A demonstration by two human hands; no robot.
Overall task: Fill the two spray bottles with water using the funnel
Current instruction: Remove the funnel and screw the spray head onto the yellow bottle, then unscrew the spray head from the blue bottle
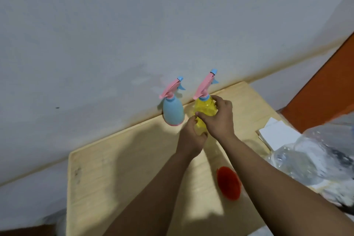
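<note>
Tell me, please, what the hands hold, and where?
Both hands, left and right, grip the translucent yellow plastic spray bottle by its body.

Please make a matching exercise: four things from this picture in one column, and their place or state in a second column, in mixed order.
Things:
1. yellow spray bottle
2. blue spray bottle
3. red funnel
4. white pads

Places or states:
A. lies on the table, near the right forearm
B. stands alone by the wall, untouched
C. held by both hands
D. at the table's right edge

Pairs: 1-C, 2-B, 3-A, 4-D
</note>
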